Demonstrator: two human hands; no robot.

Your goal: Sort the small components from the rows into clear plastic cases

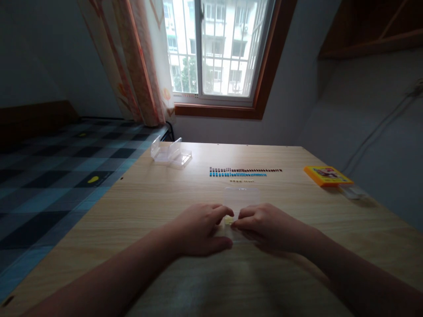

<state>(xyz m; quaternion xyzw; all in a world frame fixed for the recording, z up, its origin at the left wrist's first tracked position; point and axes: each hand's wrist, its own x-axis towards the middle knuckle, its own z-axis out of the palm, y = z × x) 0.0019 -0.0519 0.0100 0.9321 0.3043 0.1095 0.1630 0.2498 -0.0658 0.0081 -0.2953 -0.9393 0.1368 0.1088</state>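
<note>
A clear plastic box point(243, 199) lies open on the table in front of me, its lid side pointing away. Small pale yellow pieces point(228, 219) sit in its near left part. My left hand point(206, 230) rests at the box's left side, index finger bent over the pieces and thumb spread apart below. From the right, my right hand point(269, 225) reaches over the box with fingers pinched together by the pieces; whatever is between the fingertips is hidden. Beyond the box run a short row of yellowish pieces point(241, 181), a blue row point(236, 175) and a dark reddish row point(246, 170).
Two open clear cases point(180, 157) stand at the table's far left. An orange-yellow box point(327, 176) and a clear case point(352, 191) lie near the right edge. Left of the wooden table point(139, 193) is a bed with checked cloth point(82, 163).
</note>
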